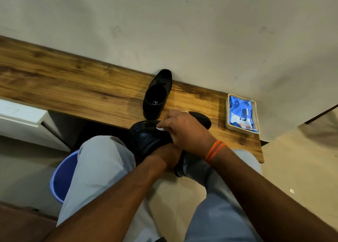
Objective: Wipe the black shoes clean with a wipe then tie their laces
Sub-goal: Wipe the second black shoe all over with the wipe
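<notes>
A black shoe (pixel 151 135) is held sole-up at the near edge of the wooden desk (pixel 73 80), just above the person's knees in light grey trousers (pixel 102 168). The right hand (pixel 184 130), with orange threads (pixel 214 150) round its wrist, lies over the shoe, its fingers curled and pressing a small white wipe (pixel 161 128) against the ridged sole; only a corner of the wipe shows under the fingertips. The left hand (pixel 166 154) reaches in beneath the right one and supports the shoe from below; its fingers are hidden, so I cannot tell how they grip. The second black shoe (pixel 157 94) stands upright on the desk, just beyond the held shoe, its toe pointing to the wall and its laces loose over the tongue. To the right of the held shoe, near the desk's end, a cream tray (pixel 227 113) carries a blue pack of wipes (pixel 241 111). Down to the left of the held shoe, a blue bucket (pixel 62 177) sits on the floor beside the person's left leg.
</notes>
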